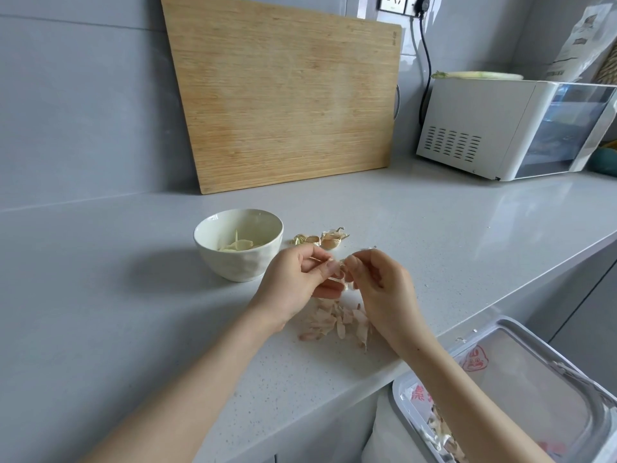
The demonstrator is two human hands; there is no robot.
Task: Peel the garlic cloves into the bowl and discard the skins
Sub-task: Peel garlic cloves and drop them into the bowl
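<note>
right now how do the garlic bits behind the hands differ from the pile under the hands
The unpeeled garlic cloves sit beside the white bowl, plump and rounded, skins still on. The skin pile lies nearer the counter edge, beneath the left hand and right hand: flat, loose, pinkish flakes, and far more pieces. Both rest on the grey countertop, outside the bowl.
</note>
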